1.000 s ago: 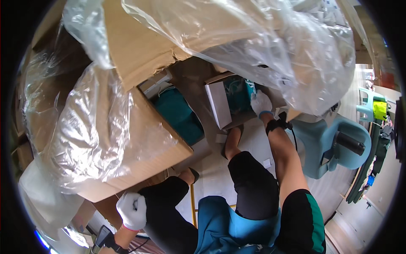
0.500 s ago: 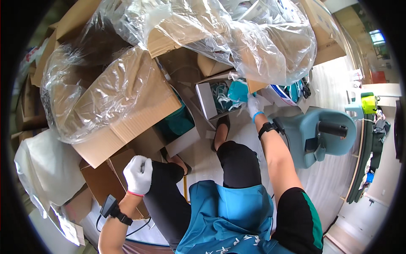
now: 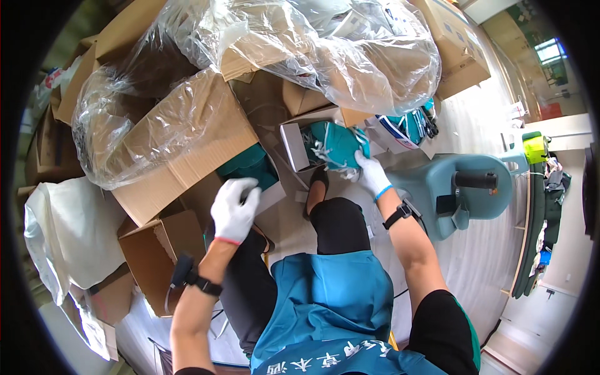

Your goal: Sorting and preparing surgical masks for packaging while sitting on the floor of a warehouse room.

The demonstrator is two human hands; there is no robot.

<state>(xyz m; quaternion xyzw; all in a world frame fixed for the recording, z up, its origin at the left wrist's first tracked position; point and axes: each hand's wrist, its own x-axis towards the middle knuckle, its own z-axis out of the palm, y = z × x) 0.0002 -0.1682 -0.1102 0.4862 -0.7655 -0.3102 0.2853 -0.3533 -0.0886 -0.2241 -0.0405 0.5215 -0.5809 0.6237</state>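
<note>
Cardboard boxes (image 3: 187, 150) under clear plastic sheeting (image 3: 325, 56) crowd the pale floor (image 3: 475, 262).

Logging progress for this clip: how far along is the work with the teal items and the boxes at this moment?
Early to midway, as far as one view shows. Done: one teal item already lies in the open box beside the left hand. In hand: the right hand grips a teal bundle with white strips in a small white box. Left: more teal items sit by the clear plastic sheeting.
</note>
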